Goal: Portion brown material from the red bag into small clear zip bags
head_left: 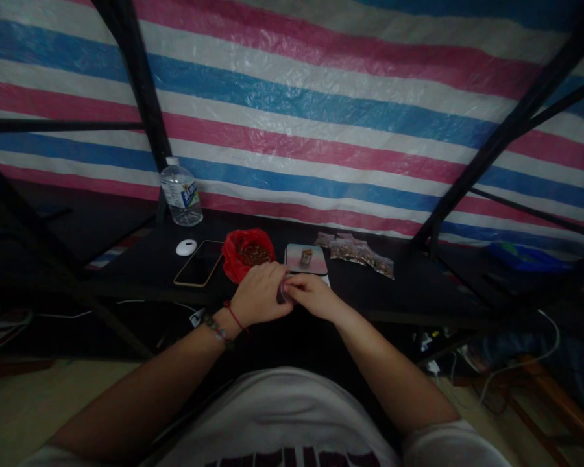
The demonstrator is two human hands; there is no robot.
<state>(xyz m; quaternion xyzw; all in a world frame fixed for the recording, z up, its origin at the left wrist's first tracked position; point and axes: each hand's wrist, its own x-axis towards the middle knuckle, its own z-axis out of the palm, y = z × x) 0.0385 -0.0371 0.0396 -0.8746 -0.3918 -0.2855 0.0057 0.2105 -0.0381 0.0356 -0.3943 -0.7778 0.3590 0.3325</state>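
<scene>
My left hand (260, 293) and my right hand (312, 293) meet at the front edge of a black table (409, 292). Both are closed round a small object (282, 292) pinched between them; I cannot make out what it is. Just beyond the left hand lies a red plastic bag (246, 251) holding brownish bits. Behind the right hand sits a small scale (305, 258) with a little brown packet on it. My left wrist wears a red string and a bead bracelet.
Several small filled clear bags (357, 251) lie right of the scale. A phone (199, 263), a white round thing (186, 247) and a water bottle (181, 193) stand at the left. A striped tarp (321, 110) and black frame bars (139, 84) rise behind.
</scene>
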